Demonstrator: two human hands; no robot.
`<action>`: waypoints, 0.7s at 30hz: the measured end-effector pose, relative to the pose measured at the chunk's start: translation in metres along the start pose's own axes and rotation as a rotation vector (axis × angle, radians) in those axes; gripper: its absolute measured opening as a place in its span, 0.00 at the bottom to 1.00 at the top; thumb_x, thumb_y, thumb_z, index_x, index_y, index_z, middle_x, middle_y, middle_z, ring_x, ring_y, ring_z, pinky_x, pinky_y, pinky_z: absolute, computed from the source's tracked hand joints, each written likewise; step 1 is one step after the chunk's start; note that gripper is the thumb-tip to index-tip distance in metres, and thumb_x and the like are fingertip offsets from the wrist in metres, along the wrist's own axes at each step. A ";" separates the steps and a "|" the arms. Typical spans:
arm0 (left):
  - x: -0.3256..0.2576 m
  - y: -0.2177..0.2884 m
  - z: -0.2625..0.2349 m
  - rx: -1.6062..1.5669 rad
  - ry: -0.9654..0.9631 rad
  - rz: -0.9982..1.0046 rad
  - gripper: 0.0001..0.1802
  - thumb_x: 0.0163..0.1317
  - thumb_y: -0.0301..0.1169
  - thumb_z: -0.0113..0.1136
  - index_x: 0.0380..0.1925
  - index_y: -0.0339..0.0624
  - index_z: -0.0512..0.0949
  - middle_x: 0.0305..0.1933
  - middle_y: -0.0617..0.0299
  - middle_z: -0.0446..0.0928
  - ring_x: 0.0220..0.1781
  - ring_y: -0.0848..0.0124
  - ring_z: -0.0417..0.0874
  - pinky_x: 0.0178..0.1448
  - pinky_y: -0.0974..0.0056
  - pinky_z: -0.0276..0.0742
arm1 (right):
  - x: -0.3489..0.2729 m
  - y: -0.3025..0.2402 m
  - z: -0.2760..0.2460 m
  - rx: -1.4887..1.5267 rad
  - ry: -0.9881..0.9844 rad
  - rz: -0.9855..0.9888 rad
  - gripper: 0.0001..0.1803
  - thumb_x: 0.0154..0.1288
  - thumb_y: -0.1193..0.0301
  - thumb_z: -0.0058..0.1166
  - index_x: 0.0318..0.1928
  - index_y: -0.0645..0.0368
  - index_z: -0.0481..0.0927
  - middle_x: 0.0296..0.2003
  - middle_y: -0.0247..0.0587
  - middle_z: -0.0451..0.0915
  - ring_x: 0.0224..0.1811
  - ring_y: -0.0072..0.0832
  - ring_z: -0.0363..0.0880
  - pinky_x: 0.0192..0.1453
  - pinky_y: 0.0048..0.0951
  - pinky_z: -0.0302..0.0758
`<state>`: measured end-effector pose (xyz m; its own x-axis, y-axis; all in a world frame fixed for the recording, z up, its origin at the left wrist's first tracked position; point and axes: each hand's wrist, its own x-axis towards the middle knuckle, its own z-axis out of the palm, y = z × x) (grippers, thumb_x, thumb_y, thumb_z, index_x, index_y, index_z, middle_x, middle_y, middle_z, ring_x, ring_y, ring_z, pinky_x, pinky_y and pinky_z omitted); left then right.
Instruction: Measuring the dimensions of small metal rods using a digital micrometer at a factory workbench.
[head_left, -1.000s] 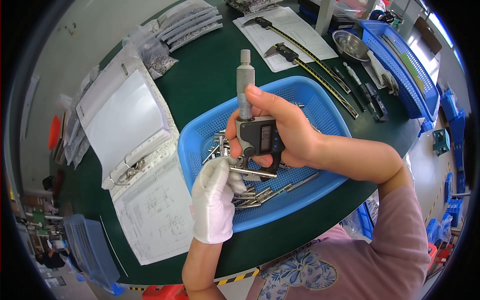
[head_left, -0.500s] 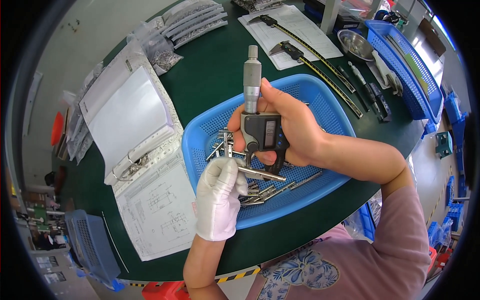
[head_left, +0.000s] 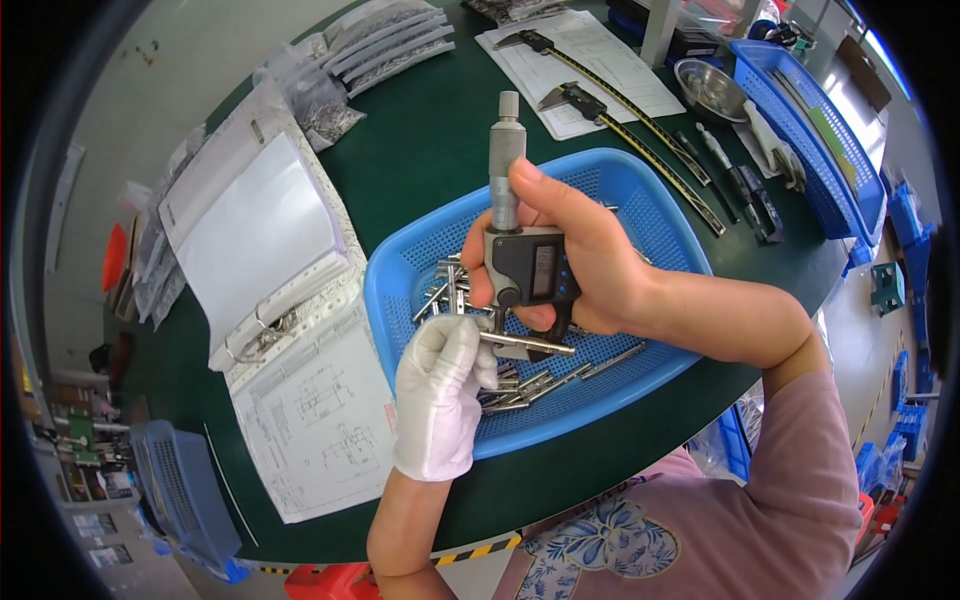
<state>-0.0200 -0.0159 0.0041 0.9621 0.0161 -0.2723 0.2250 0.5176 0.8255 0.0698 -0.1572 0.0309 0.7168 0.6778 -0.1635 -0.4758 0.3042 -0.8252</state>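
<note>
My right hand (head_left: 598, 262), bare, is closed round a digital micrometer (head_left: 508, 190) held upright, its thimble at the top and its small display facing me. The thumb presses on the barrel just under the thimble. My left hand (head_left: 440, 395), in a white glove, pinches a slim metal pin (head_left: 530, 343) that points to the right. The pin lies across the lower end of the micrometer, at its measuring gap; whether the faces touch it I cannot tell. Both hands are above a blue perforated basket (head_left: 545, 430) with many similar metal pins (head_left: 530, 388) inside.
At left lie an open ring binder (head_left: 255, 225) and a drawing sheet (head_left: 320, 420). Bagged parts (head_left: 390, 45) stand at the back. Two calipers (head_left: 590, 102) rest on papers beyond the basket. A metal bowl (head_left: 712, 88) and a blue basket (head_left: 815, 140) are at the far right.
My right thumb has moved up and left onto the micrometer's barrel. The micrometer and the pin have shifted very slightly right; both stay in my hands.
</note>
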 end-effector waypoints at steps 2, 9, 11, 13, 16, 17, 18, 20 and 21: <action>0.000 0.001 0.000 0.025 0.017 -0.024 0.08 0.60 0.32 0.49 0.31 0.37 0.70 0.23 0.65 0.69 0.24 0.78 0.67 0.31 0.74 0.65 | 0.000 0.000 0.000 -0.011 0.003 -0.005 0.34 0.60 0.43 0.25 0.32 0.63 0.73 0.23 0.45 0.76 0.12 0.22 0.65 0.16 0.18 0.63; 0.001 0.000 -0.001 -0.018 0.021 0.006 0.07 0.60 0.31 0.49 0.30 0.38 0.70 0.24 0.65 0.69 0.25 0.77 0.67 0.32 0.73 0.65 | -0.001 0.000 0.000 0.009 -0.010 0.009 0.34 0.61 0.44 0.24 0.32 0.63 0.73 0.23 0.45 0.76 0.11 0.22 0.64 0.16 0.19 0.63; 0.002 -0.001 -0.001 -0.012 0.010 0.016 0.07 0.60 0.31 0.49 0.30 0.38 0.70 0.23 0.65 0.69 0.24 0.77 0.67 0.31 0.73 0.64 | -0.002 -0.001 0.001 -0.009 -0.012 0.006 0.34 0.62 0.44 0.23 0.32 0.63 0.73 0.23 0.45 0.76 0.11 0.22 0.64 0.16 0.19 0.62; 0.001 -0.001 -0.002 -0.013 0.012 0.017 0.07 0.60 0.31 0.49 0.30 0.38 0.70 0.22 0.65 0.69 0.24 0.78 0.67 0.31 0.74 0.64 | -0.002 0.000 0.002 -0.005 -0.010 -0.022 0.35 0.62 0.45 0.20 0.34 0.64 0.72 0.23 0.45 0.76 0.12 0.22 0.64 0.17 0.18 0.63; 0.000 -0.001 -0.001 -0.010 0.000 0.014 0.08 0.59 0.31 0.50 0.30 0.37 0.70 0.22 0.65 0.69 0.23 0.78 0.67 0.30 0.74 0.64 | -0.003 -0.001 0.003 0.063 0.005 -0.007 0.33 0.64 0.49 0.20 0.32 0.65 0.72 0.23 0.45 0.75 0.12 0.23 0.63 0.19 0.21 0.63; 0.000 -0.002 -0.002 -0.007 -0.003 0.010 0.08 0.59 0.31 0.50 0.30 0.37 0.70 0.21 0.65 0.69 0.23 0.78 0.67 0.29 0.74 0.64 | -0.003 0.000 0.003 0.064 0.006 -0.009 0.33 0.64 0.49 0.20 0.32 0.65 0.72 0.23 0.45 0.75 0.12 0.23 0.63 0.19 0.21 0.63; 0.000 -0.001 -0.001 -0.005 -0.005 0.009 0.08 0.59 0.31 0.50 0.30 0.37 0.70 0.21 0.65 0.69 0.23 0.78 0.67 0.29 0.74 0.64 | -0.003 0.000 0.002 0.064 0.010 0.000 0.33 0.64 0.49 0.19 0.32 0.65 0.72 0.23 0.45 0.75 0.12 0.23 0.63 0.19 0.21 0.63; 0.000 -0.001 0.000 0.002 0.016 0.009 0.08 0.59 0.31 0.50 0.30 0.37 0.70 0.21 0.65 0.69 0.23 0.78 0.67 0.29 0.74 0.64 | -0.003 0.001 0.002 0.064 0.014 0.008 0.34 0.64 0.49 0.17 0.33 0.65 0.72 0.23 0.46 0.75 0.12 0.24 0.63 0.19 0.21 0.64; 0.000 -0.002 -0.001 0.002 0.017 0.010 0.08 0.59 0.31 0.50 0.30 0.37 0.70 0.21 0.65 0.69 0.23 0.78 0.67 0.29 0.74 0.64 | -0.003 0.002 0.002 0.080 0.010 0.003 0.34 0.64 0.49 0.17 0.33 0.65 0.72 0.23 0.46 0.75 0.12 0.24 0.63 0.19 0.21 0.64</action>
<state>-0.0207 -0.0163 0.0025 0.9615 0.0354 -0.2725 0.2161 0.5153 0.8293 0.0661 -0.1571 0.0312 0.7204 0.6721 -0.1714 -0.5167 0.3552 -0.7790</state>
